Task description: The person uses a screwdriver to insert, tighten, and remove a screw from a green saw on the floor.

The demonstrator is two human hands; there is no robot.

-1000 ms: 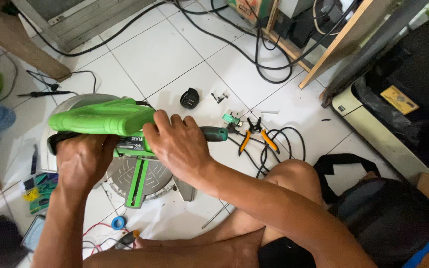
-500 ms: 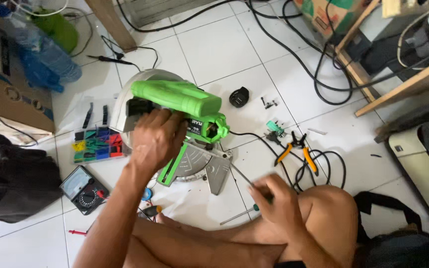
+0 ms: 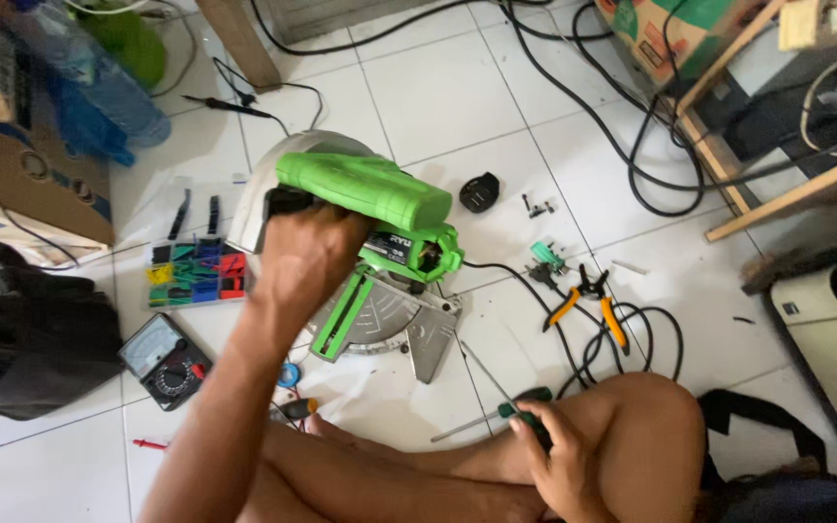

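A white tiled floor strewn with tools and black cables, seen from above; the person sits on it with bare legs crossed at the bottom of the view. A green mitre saw stands on the tiles in the middle, its round metal base under the green motor housing. The left hand is clamped on the saw's handle, at the left end of the housing, arm stretched up from the lower left. The right hand rests by the knee, well apart from the saw, fingers closed round the green-and-black handle of a screwdriver whose shaft lies on the tiles pointing left.

Right of the saw lie orange-handled pliers on a coil of cable, with a small green part just above them. A black cap sits near the housing's right end, a few screws beside it. Left of the saw is a clear tray of coloured pieces, and below it a dark multimeter with its red lead near. A small blue roll lies by the left forearm. A black bag fills the left edge, a cardboard box and a blue water bottle are above it. A wooden frame crosses the upper right
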